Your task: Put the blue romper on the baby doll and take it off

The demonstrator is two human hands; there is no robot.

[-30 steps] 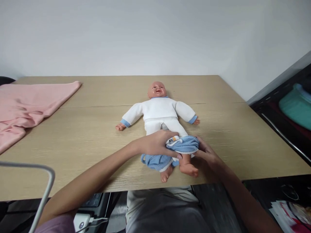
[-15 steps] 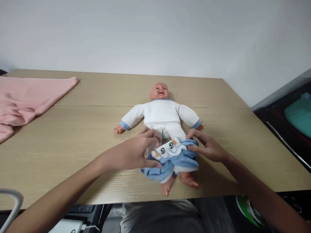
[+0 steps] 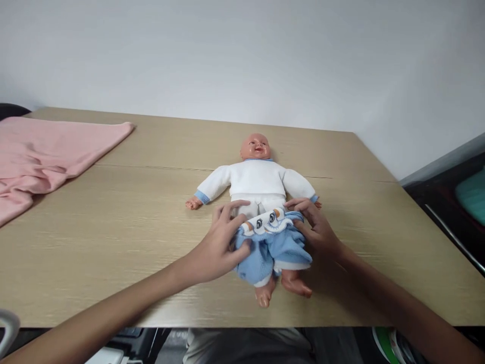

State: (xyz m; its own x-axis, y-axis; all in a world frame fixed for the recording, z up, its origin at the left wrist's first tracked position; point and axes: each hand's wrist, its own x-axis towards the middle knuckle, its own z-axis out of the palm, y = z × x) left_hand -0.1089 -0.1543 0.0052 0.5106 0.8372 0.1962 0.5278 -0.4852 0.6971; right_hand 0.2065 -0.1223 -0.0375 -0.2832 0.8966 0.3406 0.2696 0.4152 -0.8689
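A baby doll (image 3: pixel 256 178) in white clothes lies on its back on the wooden table (image 3: pixel 113 227), head toward the wall. Blue fleece trousers (image 3: pixel 273 245) with a white waistband showing cartoon eyes cover its legs, the waistband near the hips. My left hand (image 3: pixel 222 241) pinches the trousers' left side at the waistband, thumb under the cloth. My right hand (image 3: pixel 315 227) grips the right side of the waistband. The doll's bare feet (image 3: pixel 281 289) stick out below the trouser cuffs near the table's front edge.
A pink cloth (image 3: pixel 45 156) lies spread at the table's far left. A dark shelf or bin with a teal object (image 3: pixel 472 194) stands to the right of the table. A grey metal bar (image 3: pixel 7 328) shows at the lower left corner.
Both hands have drawn the blue trousers up the doll's legs, from bunched round the shins to the hips. The view has shifted slightly.
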